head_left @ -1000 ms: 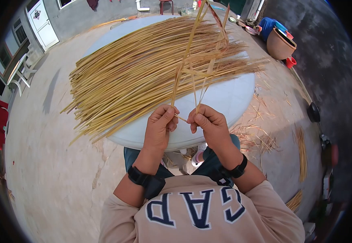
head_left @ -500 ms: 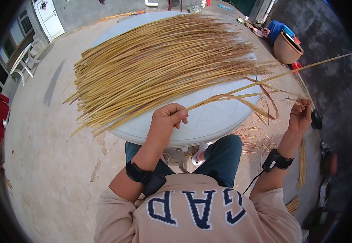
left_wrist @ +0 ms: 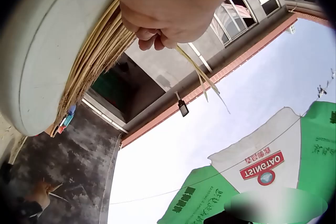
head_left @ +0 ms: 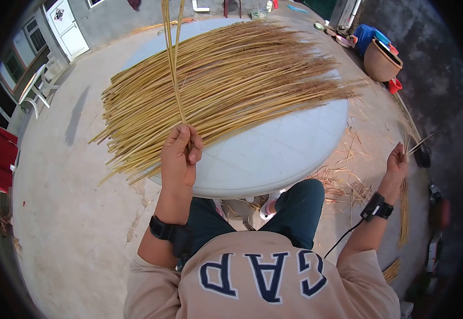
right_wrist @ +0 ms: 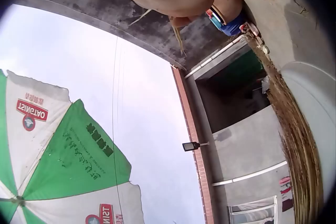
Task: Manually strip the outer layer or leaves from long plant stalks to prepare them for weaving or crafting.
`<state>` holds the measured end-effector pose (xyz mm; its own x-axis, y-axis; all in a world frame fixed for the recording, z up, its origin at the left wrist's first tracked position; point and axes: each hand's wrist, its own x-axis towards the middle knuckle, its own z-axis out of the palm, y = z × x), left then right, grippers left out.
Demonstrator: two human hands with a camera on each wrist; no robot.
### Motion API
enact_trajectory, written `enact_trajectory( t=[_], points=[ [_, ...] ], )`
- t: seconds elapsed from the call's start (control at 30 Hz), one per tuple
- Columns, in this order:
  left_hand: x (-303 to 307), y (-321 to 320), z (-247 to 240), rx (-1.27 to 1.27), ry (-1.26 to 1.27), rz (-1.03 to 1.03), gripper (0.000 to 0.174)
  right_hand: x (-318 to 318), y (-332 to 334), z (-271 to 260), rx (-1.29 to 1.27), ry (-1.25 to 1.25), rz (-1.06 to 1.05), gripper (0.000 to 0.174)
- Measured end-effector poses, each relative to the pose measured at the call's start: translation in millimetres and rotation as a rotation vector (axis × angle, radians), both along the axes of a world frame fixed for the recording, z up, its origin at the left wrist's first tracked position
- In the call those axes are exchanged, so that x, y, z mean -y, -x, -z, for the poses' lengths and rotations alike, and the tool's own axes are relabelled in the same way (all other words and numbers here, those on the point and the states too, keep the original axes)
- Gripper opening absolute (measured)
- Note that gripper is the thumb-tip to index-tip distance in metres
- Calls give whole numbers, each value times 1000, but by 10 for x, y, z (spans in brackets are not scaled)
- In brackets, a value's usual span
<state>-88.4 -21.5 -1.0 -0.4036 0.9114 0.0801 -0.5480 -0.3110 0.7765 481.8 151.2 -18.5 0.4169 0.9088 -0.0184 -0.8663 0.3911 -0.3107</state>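
In the head view my left hand (head_left: pixel 181 146) pinches thin straw-coloured stalks (head_left: pixel 174 69) near one end, above the near edge of the round table. They point up and away, overlapping a broad layer of stalks with brown feathery tips (head_left: pixel 215 90) on the table. Far out to the right, beyond the table, my right hand (head_left: pixel 396 161) pinches some pale dry leaf strips (head_left: pixel 419 143) that stick out past its fingers. The right wrist view shows strips (right_wrist: pixel 179 37) below that hand, and the left wrist view shows stalk ends (left_wrist: pixel 202 74) beyond the left fingers.
The white table (head_left: pixel 274 154) stands before the person's knees. Dry leaf scraps (head_left: pixel 343 186) litter the ground to its right, near a stalk bundle (head_left: pixel 404 212). A clay pot (head_left: pixel 381 63) stands by the dark wall. A green and white umbrella (right_wrist: pixel 89 145) shows overhead.
My hands were together at the stalks; the right hand has pulled leaf strips away to the far right. The left hand has shifted left, and its stalks swung from pointing right to pointing up.
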Motion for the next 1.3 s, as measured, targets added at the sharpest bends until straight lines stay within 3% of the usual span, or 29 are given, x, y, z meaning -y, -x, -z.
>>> enact_trajectory(
  t=[0.07,0.13,0.2,0.33,0.43,0.5,0.67,0.77,0.83,0.93,1.13,1.3],
  points=[
    [-4,-37,36,78,-34,116,17,31,494,-53,6,225,-68,21],
    [-51,-183,31,44,-36,125,17,144,1178,-118,264,253,-169,25],
    [-68,-261,86,-13,-57,248,17,423,1971,-262,521,34,-348,28],
    [-44,-593,27,-30,59,270,18,1039,3157,-429,1112,-156,-818,25],
    [-43,-685,82,43,-34,359,19,1257,3576,-237,1269,-328,-980,22],
    [-28,-682,103,158,-66,423,21,1312,3696,-162,1346,-280,-896,19],
    [-5,-605,148,153,-80,418,23,1314,3763,-55,1357,-296,-853,13],
    [4,-471,-19,7,-25,333,24,1326,3687,-118,1485,-285,-889,10],
    [-26,-312,-125,-155,-57,145,27,1363,3636,-131,1531,-259,-931,9],
    [-69,-163,-166,-185,-37,61,25,1404,3585,-118,1536,-293,-1008,9],
    [-7,-97,-78,-173,7,19,14,1458,3595,-145,1659,-390,-970,12],
    [86,-82,19,-158,-9,-71,8,1474,3651,-14,1676,-401,-802,16]
  ],
)
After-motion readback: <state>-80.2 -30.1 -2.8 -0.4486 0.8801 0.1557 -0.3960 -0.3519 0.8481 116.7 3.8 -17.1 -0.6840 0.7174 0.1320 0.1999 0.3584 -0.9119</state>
